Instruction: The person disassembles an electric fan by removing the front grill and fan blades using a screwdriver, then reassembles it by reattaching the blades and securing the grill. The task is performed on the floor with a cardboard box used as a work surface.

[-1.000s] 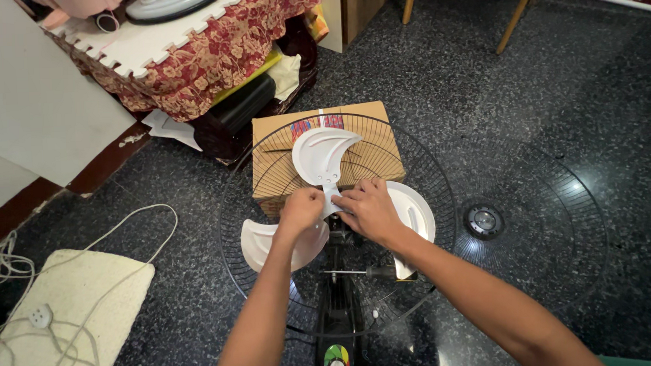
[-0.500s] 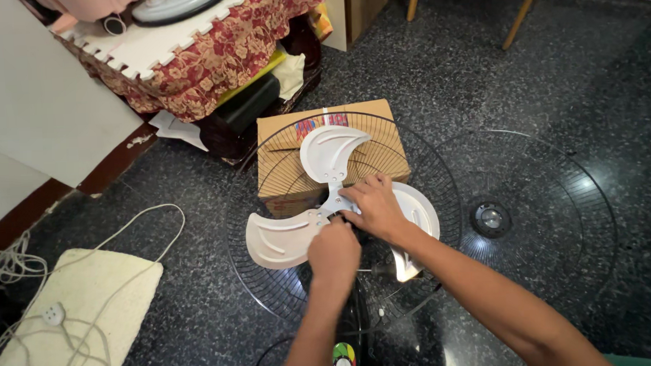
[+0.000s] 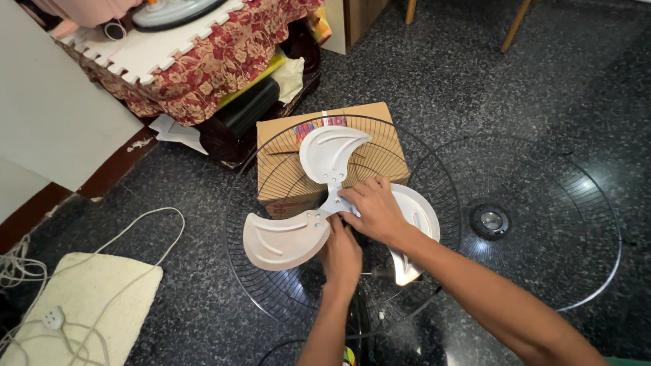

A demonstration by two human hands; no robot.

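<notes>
My right hand (image 3: 374, 210) lies palm-down over the hub of the white fan blade (image 3: 288, 239), fingers curled loosely round the centre where the three paddles meet. My left hand (image 3: 341, 254) comes in just below it, fingers tucked under the hub beside the right hand; I think it is pinching something at the shaft, but my own knuckles hide the grip and I cannot tell how closed it is.

The blade sits inside the rear wire guard (image 3: 271, 280), which rings it on all sides. One paddle points away from me over the cardboard box (image 3: 285, 181), one points to the left, and the third is mostly hidden under my right wrist.

The box stands on the dark speckled floor (image 3: 482, 74) just behind the guard. To the right lies the front wire guard (image 3: 563, 268), flat on the floor, its rim overlapping the first one. At the far left a cream cushion (image 3: 90, 318) carries a white cord (image 3: 145, 242). Beyond the box is a low table with a red patterned cloth (image 3: 210, 63).
</notes>
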